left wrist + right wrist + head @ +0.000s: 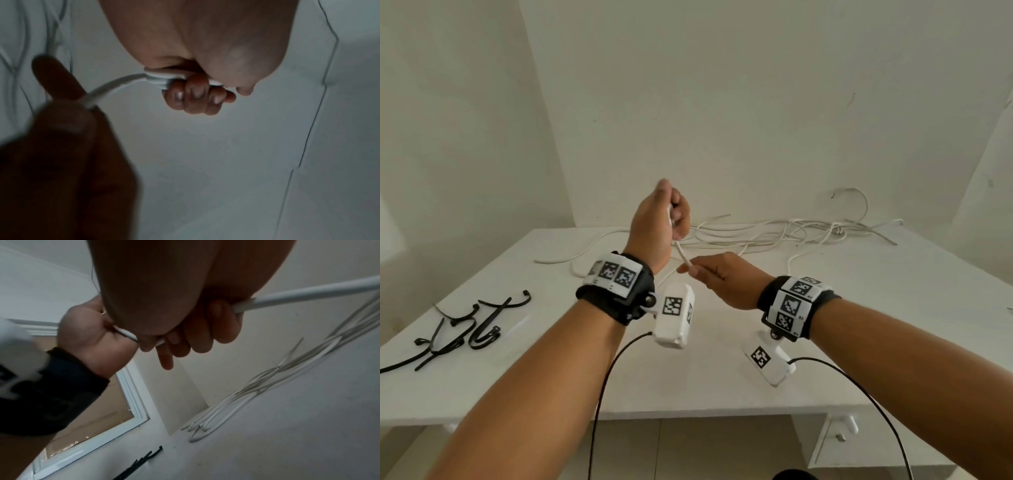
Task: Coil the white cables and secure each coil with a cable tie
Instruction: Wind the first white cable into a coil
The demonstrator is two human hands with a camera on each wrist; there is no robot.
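Note:
My left hand (671, 219) is raised above the table, fingers curled round a white cable (682, 254). In the left wrist view the cable (115, 86) bends out of that fist (195, 95). My right hand (709, 270) pinches the same cable a short way below, between thumb and fingers; in the right wrist view the cable (308, 295) runs on past the fingers (207, 331) to the right. More loose white cables (784, 233) lie tangled along the back of the table. Several black cable ties (465, 329) lie at the table's left.
The white table (722, 394) stands against white walls in a corner. A drawer unit (839, 435) sits under its right side. Black leads (606, 394) hang from both wrist cameras over the front edge.

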